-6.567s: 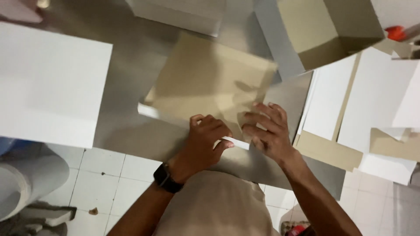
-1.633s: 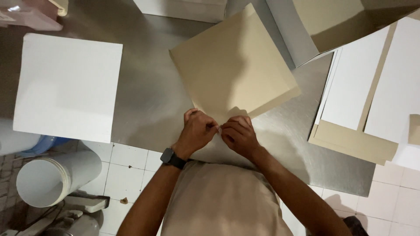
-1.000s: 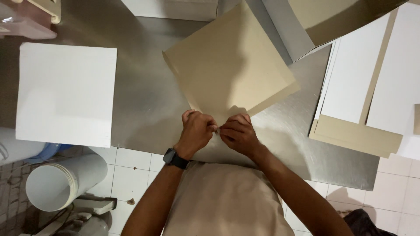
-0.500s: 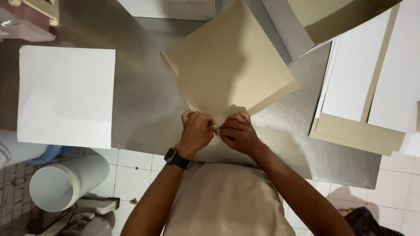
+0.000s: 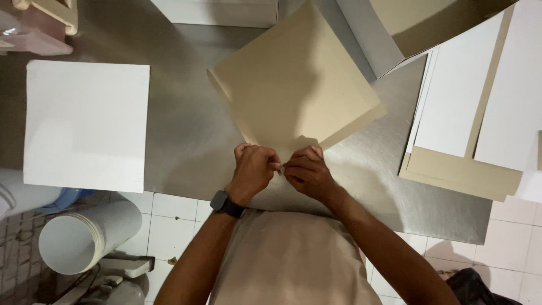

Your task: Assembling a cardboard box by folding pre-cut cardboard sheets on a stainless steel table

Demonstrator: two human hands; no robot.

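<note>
From my feed, the near corner of the tan cardboard sheet (image 5: 296,90) is hidden under both hands; left hand (image 5: 254,169) and right hand (image 5: 307,174) pinch it at the steel table (image 5: 186,141) edge, fingertips nearly touching. White board (image 5: 87,124) lies left, stacked flat cardboard (image 5: 463,169) right, cut off by the frame.

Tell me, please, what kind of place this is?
Probably a small packaging or box-making workshop. A metal worktable holds a tan cardboard sheet that both hands pinch at its near corner, a white board, and stacked flat cardboard sheets. The floor is tiled.
</note>
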